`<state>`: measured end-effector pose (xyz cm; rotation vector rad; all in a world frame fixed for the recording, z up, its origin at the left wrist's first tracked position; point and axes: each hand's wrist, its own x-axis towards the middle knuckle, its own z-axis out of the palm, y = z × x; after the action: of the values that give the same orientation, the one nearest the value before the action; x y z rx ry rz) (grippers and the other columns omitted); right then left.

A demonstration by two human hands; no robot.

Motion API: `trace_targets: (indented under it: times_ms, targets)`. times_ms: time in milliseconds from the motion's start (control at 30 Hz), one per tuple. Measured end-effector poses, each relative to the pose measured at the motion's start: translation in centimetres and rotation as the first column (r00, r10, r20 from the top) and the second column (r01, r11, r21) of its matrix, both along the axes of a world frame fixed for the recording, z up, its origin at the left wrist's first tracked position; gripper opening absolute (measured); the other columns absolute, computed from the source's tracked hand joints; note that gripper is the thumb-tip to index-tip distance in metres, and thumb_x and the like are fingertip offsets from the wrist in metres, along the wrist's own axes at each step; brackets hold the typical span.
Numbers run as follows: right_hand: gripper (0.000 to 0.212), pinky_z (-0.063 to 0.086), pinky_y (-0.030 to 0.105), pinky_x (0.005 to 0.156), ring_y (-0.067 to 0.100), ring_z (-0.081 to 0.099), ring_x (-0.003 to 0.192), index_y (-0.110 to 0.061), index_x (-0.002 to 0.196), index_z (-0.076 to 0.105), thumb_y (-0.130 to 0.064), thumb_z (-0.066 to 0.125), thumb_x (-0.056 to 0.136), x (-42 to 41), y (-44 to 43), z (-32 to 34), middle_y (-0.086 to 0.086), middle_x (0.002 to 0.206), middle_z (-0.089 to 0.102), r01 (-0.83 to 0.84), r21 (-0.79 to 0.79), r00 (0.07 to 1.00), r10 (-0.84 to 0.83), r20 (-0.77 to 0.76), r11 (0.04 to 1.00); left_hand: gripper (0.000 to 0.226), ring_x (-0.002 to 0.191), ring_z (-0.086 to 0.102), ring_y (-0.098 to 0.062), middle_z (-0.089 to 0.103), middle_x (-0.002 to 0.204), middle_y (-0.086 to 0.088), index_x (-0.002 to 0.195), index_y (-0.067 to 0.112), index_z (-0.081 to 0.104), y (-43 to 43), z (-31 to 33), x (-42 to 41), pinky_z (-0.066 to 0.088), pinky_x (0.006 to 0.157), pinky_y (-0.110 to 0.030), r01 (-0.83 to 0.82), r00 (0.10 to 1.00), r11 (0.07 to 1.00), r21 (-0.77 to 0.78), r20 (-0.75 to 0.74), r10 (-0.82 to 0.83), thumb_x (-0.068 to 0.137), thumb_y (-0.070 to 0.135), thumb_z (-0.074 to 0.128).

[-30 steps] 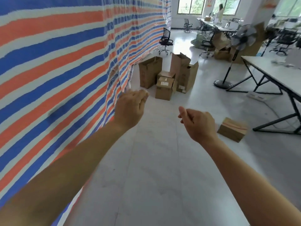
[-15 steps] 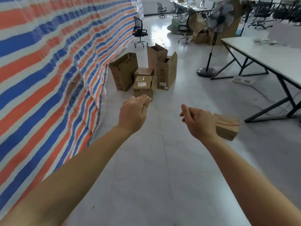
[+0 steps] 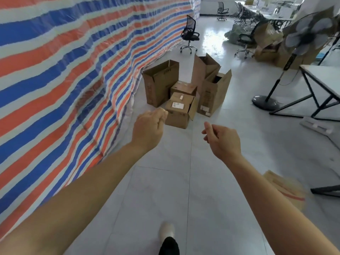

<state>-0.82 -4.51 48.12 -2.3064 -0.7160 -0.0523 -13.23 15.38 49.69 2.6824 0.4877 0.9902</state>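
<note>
First-person view looking down a pale tiled floor [image 3: 165, 190] with both bare forearms stretched forward. The left hand [image 3: 149, 129] shows its back, fingers folded in toward the palm, holding nothing. The right hand [image 3: 222, 140] is loosely half-curled, thumb and forefinger pointing ahead, also holding nothing. Straight ahead on the floor stands a cluster of cardboard boxes. The closest is a small labelled cardboard box [image 3: 178, 112], with a white sticker on top and one flap hanging open on its right side. It lies forward of and below both hands, between them but left of centre. That makes the left hand the nearer one: its knuckles line up with the box's near left corner in the view, though neither hand touches it. The right hand would need to travel forward and inward to reach the flap side. The box's near face is turned roughly toward the person, so the hands could likely take it by its left and right sides. A second small box [image 3: 184, 87] sits just behind it, flanked by a tall open carton [image 3: 160, 83] on the left and another open carton [image 3: 211, 94] on the right. A blue, orange and white striped tarpaulin [image 3: 64, 80] hangs along the left. A blurred loose box [image 3: 287, 190] lies by the right forearm, and a pedestal fan [image 3: 309, 34] stands beside a worktop [image 3: 323, 74] at far right. One shoe [image 3: 166, 230] steps forward at the bottom.
</note>
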Motion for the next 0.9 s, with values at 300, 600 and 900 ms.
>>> trace_targets:
  times_ms: [300,600,900]
  targets:
    - [0.052,0.056,0.033,0.071,0.017,0.07,0.069,-0.015,0.081,0.076,-0.047,0.042,0.106,20.1,10.8,2.0,-0.006,0.071,0.073,0.077,-0.039,0.996,-0.075,0.046,0.996,0.018,0.064,0.053,-0.012,0.054,0.072,0.006,0.091,0.022,0.054,13.1,0.0,22.9,0.056,0.06,-0.036,0.11,0.994,0.983,-0.148,0.035,-0.106,0.107,0.025,0.046]
    - [0.049,0.055,0.032,0.071,0.017,0.07,0.071,-0.018,0.083,0.076,-0.046,0.043,0.105,41.0,17.1,-2.3,-0.005,0.071,0.073,0.145,-0.052,0.989,-0.146,-0.013,0.988,0.025,0.065,0.056,-0.015,0.06,0.071,-0.001,0.092,0.014,0.06,19.2,-2.7,46.4,0.052,0.057,-0.045,0.189,0.98,0.963,-0.192,-0.019,-0.196,0.108,0.026,0.043]
    - [0.061,0.058,0.04,0.062,0.016,0.065,0.06,-0.017,0.074,0.072,-0.054,0.035,0.105,65.6,27.3,-3.4,-0.002,0.064,0.069,0.106,-0.013,0.994,-0.106,0.013,0.994,0.026,0.07,0.059,-0.015,0.063,0.075,0.0,0.097,0.018,0.059,27.6,-3.0,68.2,0.056,0.066,-0.046,0.116,0.985,0.958,-0.263,-0.091,-0.144,0.108,0.032,0.04]
